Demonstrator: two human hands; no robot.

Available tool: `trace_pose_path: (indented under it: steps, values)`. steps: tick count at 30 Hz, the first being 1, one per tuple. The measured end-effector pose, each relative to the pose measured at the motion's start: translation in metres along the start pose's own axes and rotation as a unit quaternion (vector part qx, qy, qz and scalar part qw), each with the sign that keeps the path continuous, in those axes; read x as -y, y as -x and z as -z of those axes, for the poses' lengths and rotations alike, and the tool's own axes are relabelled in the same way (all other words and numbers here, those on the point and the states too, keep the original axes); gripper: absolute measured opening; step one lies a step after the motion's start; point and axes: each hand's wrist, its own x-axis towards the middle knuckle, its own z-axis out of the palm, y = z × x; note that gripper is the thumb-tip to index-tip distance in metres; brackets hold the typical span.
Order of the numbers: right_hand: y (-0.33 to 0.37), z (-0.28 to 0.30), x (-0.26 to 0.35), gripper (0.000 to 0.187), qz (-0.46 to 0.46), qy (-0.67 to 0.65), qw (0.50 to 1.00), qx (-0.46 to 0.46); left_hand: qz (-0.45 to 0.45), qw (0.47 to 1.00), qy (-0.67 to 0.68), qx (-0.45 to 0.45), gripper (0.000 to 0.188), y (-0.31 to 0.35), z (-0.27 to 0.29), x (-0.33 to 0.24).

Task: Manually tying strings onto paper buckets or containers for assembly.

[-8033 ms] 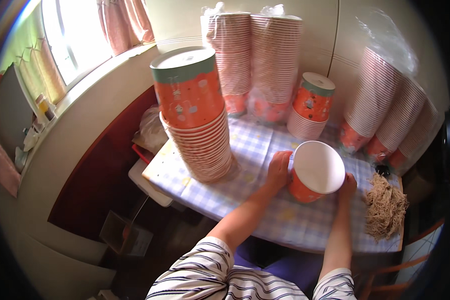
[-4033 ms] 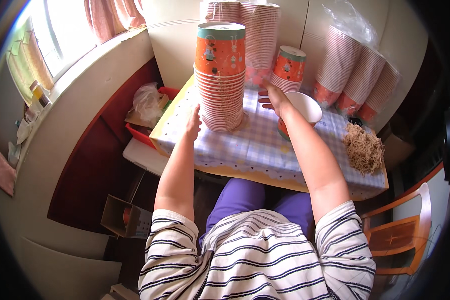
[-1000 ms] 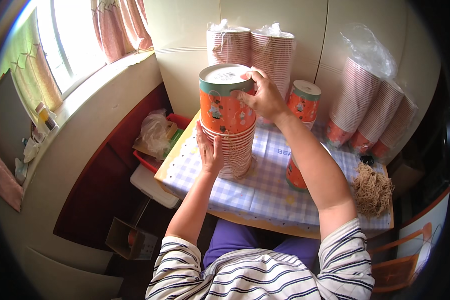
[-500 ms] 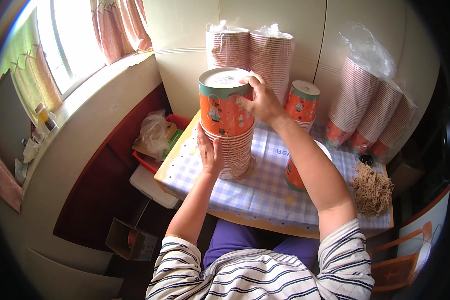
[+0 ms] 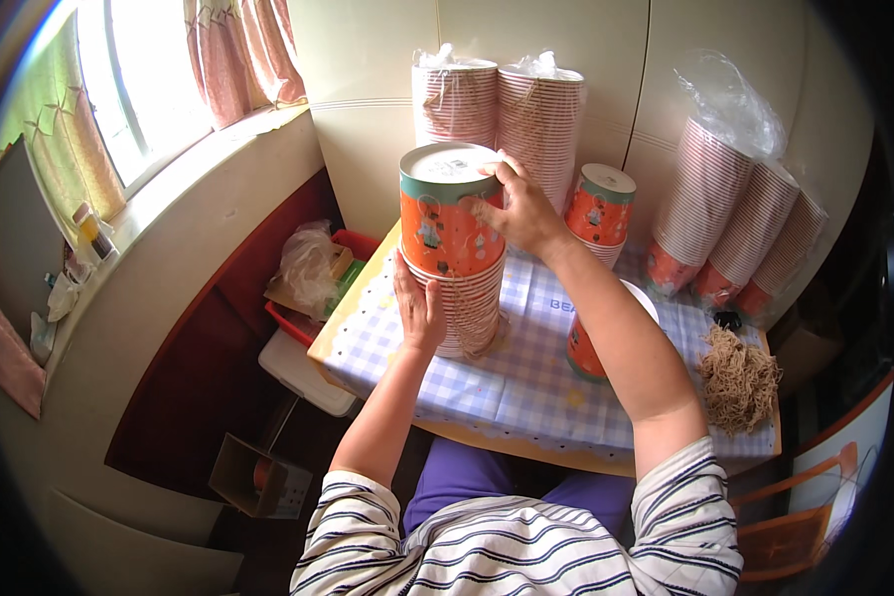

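A tall stack of upside-down orange paper cups (image 5: 454, 248) stands on the table with the blue checked cloth (image 5: 507, 377). My right hand (image 5: 517, 209) grips the rim of the top cup from the right side. My left hand (image 5: 419, 308) presses flat against the lower left part of the stack. A single orange cup (image 5: 584, 348) stands upright on the cloth behind my right forearm, partly hidden by it.
Wrapped sleeves of cups (image 5: 497, 104) stand against the back wall, more lean at the right (image 5: 735, 219). A short cup stack (image 5: 599, 214) sits behind. A bundle of brown string (image 5: 740, 377) lies at the right edge. A red bin with bags (image 5: 313, 273) is left of the table.
The top cup has come lower onto the stack and sits straighter. My right hand stays on its rim; my left hand stays against the stack.
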Motion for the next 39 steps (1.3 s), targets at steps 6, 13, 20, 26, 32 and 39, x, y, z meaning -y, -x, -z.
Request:
trace_pose_path:
  steps: [6, 13, 20, 26, 32, 39]
  values:
    - [0.002, -0.004, -0.001, 0.066, -0.008, 0.038, 0.999, 0.009, 0.01, 1.0, -0.006, 0.012, 0.076, 0.006, 0.005, 0.0]
    - [0.005, -0.006, -0.007, 0.066, -0.002, 0.061, 0.998, 0.02, 0.014, 0.999, -0.006, 0.035, 0.074, 0.012, 0.009, 0.004]
    - [0.009, -0.007, -0.003, 0.064, -0.009, 0.061, 0.998, 0.018, 0.025, 0.998, -0.01, 0.054, 0.069, 0.016, 0.016, 0.008]
    - [0.007, -0.006, -0.003, 0.063, -0.008, 0.039, 0.999, 0.03, 0.034, 0.997, -0.016, 0.06, 0.067, 0.018, 0.02, 0.009]
    - [0.006, -0.009, -0.007, 0.077, 0.01, 0.041, 0.999, -0.003, 0.053, 0.997, 0.024, 0.05, 0.062, 0.014, 0.027, 0.008]
    - [0.014, -0.012, -0.016, 0.083, 0.017, -0.016, 0.999, -0.024, 0.045, 0.998, -0.007, 0.043, 0.061, 0.003, 0.034, 0.002]
